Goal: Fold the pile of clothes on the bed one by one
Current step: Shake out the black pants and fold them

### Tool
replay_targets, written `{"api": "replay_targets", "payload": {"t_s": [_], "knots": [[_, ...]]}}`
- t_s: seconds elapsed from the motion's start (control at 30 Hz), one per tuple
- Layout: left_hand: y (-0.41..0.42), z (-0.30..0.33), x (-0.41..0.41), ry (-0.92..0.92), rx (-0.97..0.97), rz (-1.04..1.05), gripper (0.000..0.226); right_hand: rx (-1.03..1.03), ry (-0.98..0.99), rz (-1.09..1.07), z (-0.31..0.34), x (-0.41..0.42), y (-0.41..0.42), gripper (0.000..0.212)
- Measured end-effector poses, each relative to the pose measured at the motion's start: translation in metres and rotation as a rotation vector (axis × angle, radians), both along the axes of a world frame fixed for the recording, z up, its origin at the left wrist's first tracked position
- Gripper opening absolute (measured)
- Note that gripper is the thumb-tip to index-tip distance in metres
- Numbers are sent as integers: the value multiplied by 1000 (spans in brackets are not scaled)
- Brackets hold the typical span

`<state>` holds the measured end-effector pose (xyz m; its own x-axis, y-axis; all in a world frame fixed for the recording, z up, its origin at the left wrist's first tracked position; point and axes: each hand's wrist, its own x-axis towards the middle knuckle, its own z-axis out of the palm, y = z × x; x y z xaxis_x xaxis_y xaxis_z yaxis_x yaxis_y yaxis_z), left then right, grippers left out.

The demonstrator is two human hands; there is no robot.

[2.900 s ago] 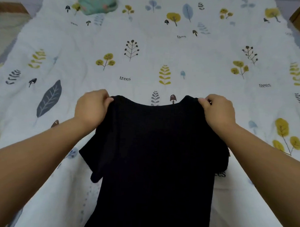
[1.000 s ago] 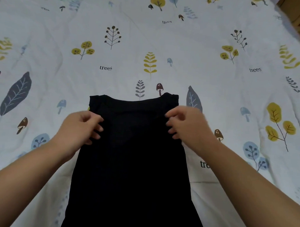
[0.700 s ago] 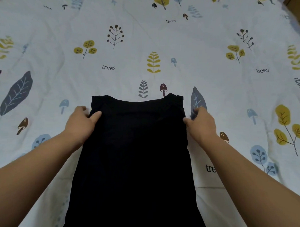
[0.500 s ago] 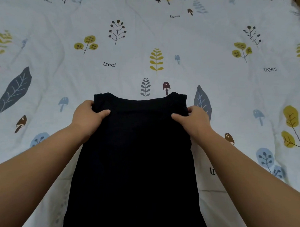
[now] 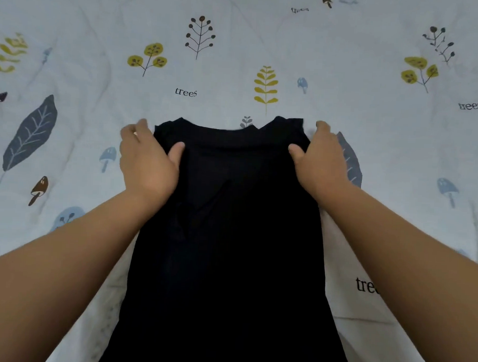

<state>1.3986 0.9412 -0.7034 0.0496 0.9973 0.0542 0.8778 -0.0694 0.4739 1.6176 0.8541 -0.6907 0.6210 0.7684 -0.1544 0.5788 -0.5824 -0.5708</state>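
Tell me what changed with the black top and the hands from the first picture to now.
The black top had its short sleeves spread out at the sides; now they are tucked away and it lies as a narrow strip. The left hand and right hand let go of the shoulder tips, moved onto the top, then took hold of its upper side edges, thumbs on top. The top remains on the bedsheet, neckline away from the person.
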Motion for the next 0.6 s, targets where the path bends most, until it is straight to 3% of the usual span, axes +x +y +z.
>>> {"api": "replay_targets", "payload": {"t_s": [0.1, 0.27, 0.43, 0.6], "knots": [[-29, -15, -5, 185, 43, -230, 67, -116, -163, 124, -13, -25, -19, 70], [-50, -33, -16, 489, -183, -438, 71, -353, -342, 357, -36, -64, -41, 70], [-57, -12, -21, 480, -159, -462, 67, -249, -284, 412, -18, -61, -55, 61], [-110, 6, -58, 271, -119, -455, 57, -167, -136, 332, 7, -68, -123, 56]]}}
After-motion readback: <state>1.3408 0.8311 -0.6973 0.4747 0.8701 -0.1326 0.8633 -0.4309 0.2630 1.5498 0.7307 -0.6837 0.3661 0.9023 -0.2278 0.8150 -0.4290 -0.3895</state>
